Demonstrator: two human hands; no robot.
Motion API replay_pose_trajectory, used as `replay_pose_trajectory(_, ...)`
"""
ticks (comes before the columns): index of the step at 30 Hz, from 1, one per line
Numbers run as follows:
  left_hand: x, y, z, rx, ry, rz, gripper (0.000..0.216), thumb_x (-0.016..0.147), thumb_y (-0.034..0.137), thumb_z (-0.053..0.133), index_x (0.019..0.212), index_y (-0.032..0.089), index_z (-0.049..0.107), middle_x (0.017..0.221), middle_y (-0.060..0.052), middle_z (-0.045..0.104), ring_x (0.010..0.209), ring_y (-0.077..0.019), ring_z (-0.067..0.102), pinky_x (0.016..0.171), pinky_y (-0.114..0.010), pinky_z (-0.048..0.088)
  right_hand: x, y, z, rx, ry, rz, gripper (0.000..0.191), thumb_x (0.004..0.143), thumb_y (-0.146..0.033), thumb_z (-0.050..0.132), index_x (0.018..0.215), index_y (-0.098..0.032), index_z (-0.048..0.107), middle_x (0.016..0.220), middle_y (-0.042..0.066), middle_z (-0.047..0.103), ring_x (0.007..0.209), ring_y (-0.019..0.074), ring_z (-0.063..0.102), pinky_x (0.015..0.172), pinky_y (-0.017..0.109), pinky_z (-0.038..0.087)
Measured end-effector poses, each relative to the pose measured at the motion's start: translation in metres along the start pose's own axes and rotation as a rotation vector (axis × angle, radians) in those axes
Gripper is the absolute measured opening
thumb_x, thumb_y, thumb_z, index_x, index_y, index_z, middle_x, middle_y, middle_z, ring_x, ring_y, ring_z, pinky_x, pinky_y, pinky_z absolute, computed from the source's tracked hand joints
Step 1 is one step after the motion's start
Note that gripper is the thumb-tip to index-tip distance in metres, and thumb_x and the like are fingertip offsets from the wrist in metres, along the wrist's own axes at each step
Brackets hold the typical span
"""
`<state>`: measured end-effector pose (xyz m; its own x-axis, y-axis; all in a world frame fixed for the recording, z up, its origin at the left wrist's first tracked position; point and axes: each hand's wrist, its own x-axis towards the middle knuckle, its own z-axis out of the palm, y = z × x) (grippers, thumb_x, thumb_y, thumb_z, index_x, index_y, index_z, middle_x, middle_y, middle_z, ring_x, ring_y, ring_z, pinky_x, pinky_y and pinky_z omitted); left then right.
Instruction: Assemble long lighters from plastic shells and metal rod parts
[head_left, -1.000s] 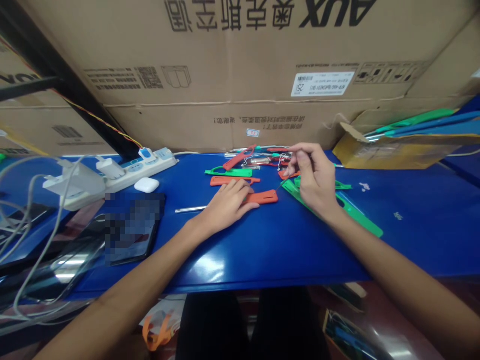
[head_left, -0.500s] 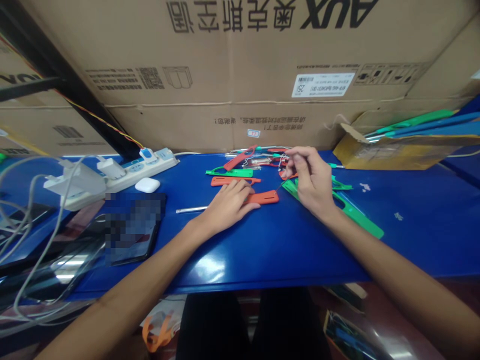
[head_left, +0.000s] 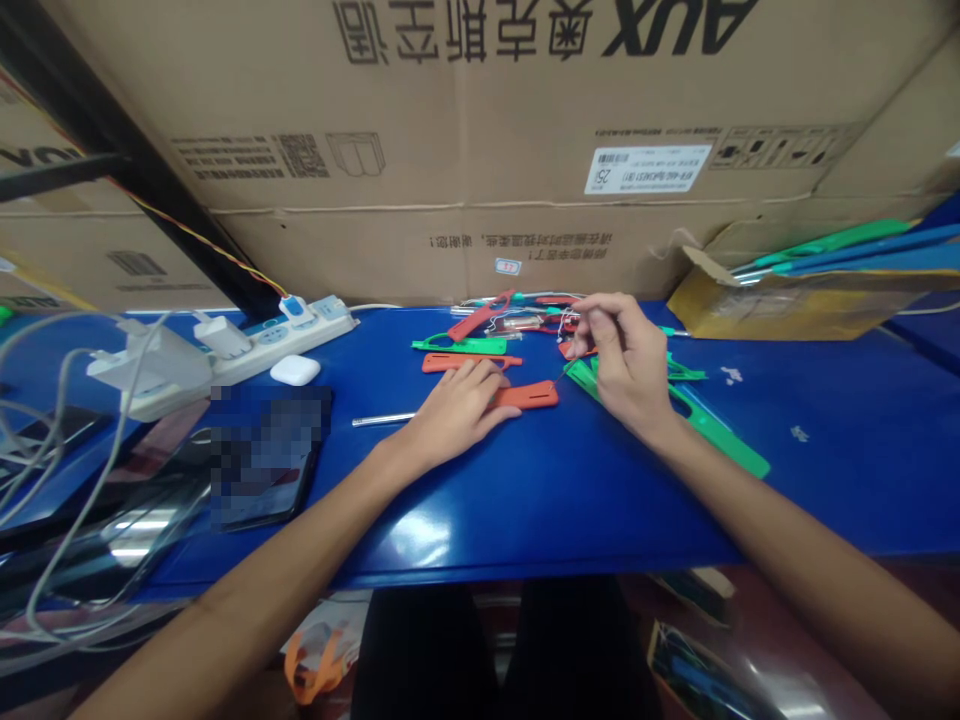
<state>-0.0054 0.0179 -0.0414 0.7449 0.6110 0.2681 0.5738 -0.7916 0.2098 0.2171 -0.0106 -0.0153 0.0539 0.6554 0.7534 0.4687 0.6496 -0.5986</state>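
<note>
An orange long-reach lighter (head_left: 529, 395) lies across the blue table, its metal tube (head_left: 382, 420) pointing left. My left hand (head_left: 459, 405) wraps over its middle, pressing it against the tabletop and hiding the trigger area. Closed in a pinch, my right hand (head_left: 626, 355) is just beyond the lighter's right end. From its fingers a thin dark sliver, perhaps a wire or slim tool, slants down to that end; the fingers hide most of it. Another orange lighter body (head_left: 450, 363) and a green one (head_left: 469, 346) lie behind my left hand.
Green lighter bodies (head_left: 712, 430) lie under and beside my right wrist. A carton (head_left: 757, 310) of green and blue lighters stands at the right. A power strip (head_left: 300, 330), white earbud case (head_left: 295, 370) and phone (head_left: 274, 470) sit left. A large cardboard box (head_left: 465, 130) walls the back.
Almost nothing differs. My right hand has shifted very slightly to the right; my left hand and the lighter stay in place.
</note>
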Motion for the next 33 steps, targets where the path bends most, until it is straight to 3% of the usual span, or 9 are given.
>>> replay_pose_trajectory(11,0.0001,-0.0002,-0.0007,-0.006,-0.001,0.008,0.037,0.102,0.047,0.052,0.114,0.014,0.063,0.120,-0.012,0.063,0.117,-0.0287,0.058,0.102,-0.044,0.047,-0.0013,0.0003,0.0021,-0.018,-0.060,-0.013,0.020,0.108,-0.031,0.045,0.109,-0.026,0.065,0.079,-0.002,0.058,0.065,0.0116,0.062,0.068,0.030,0.052)
replay_pose_trajectory(18,-0.0009,-0.0019,0.0026,-0.004,0.012,0.019,0.039,0.103,0.047,0.051,0.116,0.013,0.063,0.122,-0.012,0.063,0.119,-0.0289,0.057,0.104,-0.045,0.046,0.0009,0.0008,-0.0015,0.017,0.010,-0.013,0.020,0.107,-0.030,0.046,0.110,-0.028,0.065,0.082,-0.002,0.057,0.067,0.0125,0.063,0.069,0.031,0.052)
replay_pose_trajectory(33,-0.0001,-0.0007,0.0024,0.000,0.010,0.020,0.036,0.102,0.047,0.053,0.113,0.014,0.062,0.124,-0.013,0.062,0.120,-0.0283,0.057,0.104,-0.043,0.046,0.0012,0.0030,-0.0016,0.004,-0.015,-0.013,0.020,0.108,-0.031,0.045,0.108,-0.027,0.064,0.081,-0.003,0.057,0.066,0.0111,0.062,0.068,0.030,0.052)
